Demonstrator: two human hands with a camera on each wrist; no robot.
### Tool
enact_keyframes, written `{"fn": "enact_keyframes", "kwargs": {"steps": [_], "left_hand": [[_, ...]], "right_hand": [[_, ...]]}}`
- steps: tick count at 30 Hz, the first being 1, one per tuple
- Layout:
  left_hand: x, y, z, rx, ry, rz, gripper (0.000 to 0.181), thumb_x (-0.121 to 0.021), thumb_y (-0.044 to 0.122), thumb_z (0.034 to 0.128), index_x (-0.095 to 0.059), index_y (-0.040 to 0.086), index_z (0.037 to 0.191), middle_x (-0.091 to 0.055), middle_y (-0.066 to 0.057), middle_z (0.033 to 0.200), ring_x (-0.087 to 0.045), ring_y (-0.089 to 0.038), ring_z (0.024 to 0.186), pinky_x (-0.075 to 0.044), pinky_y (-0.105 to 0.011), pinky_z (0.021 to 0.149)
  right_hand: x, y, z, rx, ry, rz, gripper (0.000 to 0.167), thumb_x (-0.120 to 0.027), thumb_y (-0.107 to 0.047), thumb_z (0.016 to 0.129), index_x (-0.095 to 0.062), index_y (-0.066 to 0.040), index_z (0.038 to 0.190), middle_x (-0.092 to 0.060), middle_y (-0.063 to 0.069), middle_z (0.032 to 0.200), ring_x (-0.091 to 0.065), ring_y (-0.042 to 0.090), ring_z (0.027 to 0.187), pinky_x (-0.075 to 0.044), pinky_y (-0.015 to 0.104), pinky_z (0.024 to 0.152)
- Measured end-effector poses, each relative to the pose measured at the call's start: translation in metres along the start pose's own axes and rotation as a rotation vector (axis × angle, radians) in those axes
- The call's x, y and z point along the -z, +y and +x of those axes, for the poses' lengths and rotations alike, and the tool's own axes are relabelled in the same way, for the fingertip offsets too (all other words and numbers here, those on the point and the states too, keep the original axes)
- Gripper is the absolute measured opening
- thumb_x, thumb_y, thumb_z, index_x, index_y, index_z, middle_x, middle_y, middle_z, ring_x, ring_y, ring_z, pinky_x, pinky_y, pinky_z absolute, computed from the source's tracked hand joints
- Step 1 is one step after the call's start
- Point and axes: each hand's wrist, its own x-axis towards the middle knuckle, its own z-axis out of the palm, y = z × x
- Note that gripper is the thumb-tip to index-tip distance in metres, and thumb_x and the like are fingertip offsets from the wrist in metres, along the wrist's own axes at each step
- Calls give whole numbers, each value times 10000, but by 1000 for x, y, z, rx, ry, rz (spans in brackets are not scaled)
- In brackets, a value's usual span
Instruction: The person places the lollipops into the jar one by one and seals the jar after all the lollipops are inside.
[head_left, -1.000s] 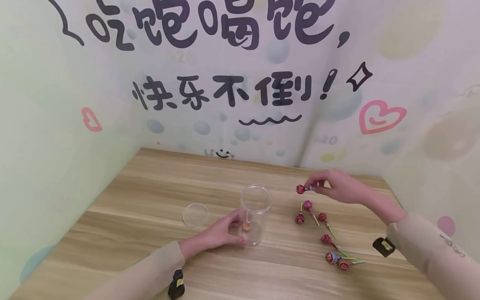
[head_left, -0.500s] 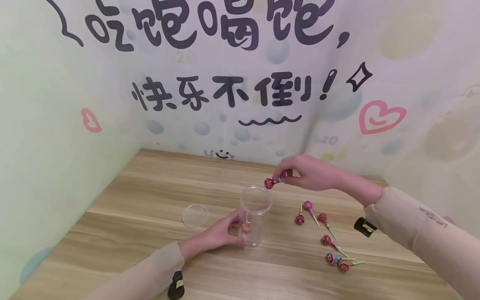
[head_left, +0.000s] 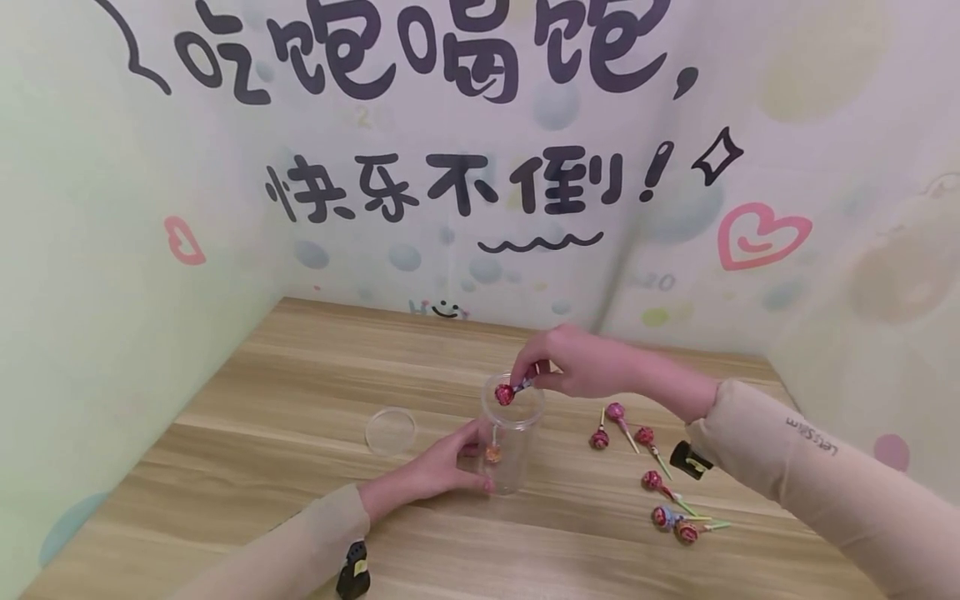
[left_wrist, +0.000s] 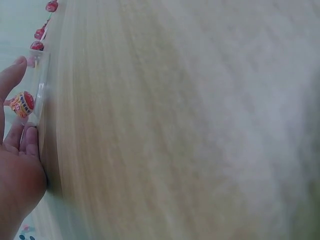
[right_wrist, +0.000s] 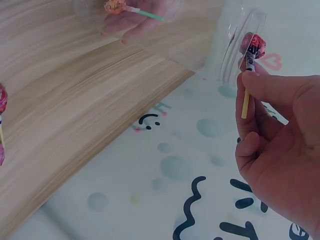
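Observation:
A clear plastic jar (head_left: 519,454) stands upright on the table without its lid. My left hand (head_left: 438,468) grips it low on its left side, thumb in front and fingers behind. Inside the jar is one lollipop with an orange wrapper (left_wrist: 22,104). My right hand (head_left: 588,363) pinches the stick of a red-wrapped lollipop (right_wrist: 253,46) between thumb and fingers. In the head view that lollipop's ball appears at the jar's open mouth, candy end toward the left. The right wrist view shows the yellow stick (right_wrist: 245,105) poking out below the thumb.
To the right of the jar, several lollipops lie loose on the wooden table (head_left: 300,367), among them a pink one (head_left: 616,411) and a blue one (head_left: 663,517). A round clear lid (head_left: 390,431) lies flat left of the jar. A printed wall cloth (head_left: 450,275) hangs behind.
My right hand has carried the red lollipop leftward from above the loose lollipops to the jar's mouth. My left hand and the jar have stayed in place.

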Motion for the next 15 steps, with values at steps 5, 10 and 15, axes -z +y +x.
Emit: {"fn": "enact_keyframes", "kwargs": {"steps": [5, 10, 15], "left_hand": [[1, 2, -1, 8, -4, 3, 775, -805, 154, 815, -394, 53, 1464, -564, -144, 1389, -537, -305, 1301, -402, -436, 1126], [1, 3, -1, 22, 0, 4, 775, -804, 170, 817, -393, 49, 1463, -567, -136, 1379, -526, -310, 1312, -395, -463, 1127], [0, 1, -1, 2, 10, 27, 748, -810, 181, 811, -424, 73, 1442, -594, -95, 1320, -531, -288, 1303, -406, -407, 1123]], "right_hand": [[-5, -3, 3, -4, -19, 17, 188, -657, -5, 888, -758, -137, 978, -749, -42, 956, -632, 29, 834, -554, 223, 774], [-8, -6, 4, 17, -13, 24, 192, -666, 3, 885, -766, -136, 972, -751, -36, 952, -639, 42, 842, -557, 224, 777], [-12, -9, 7, 29, -26, 25, 186, -667, -4, 889, -766, -138, 972, -751, -34, 954, -641, 45, 845, -546, 201, 777]]}}
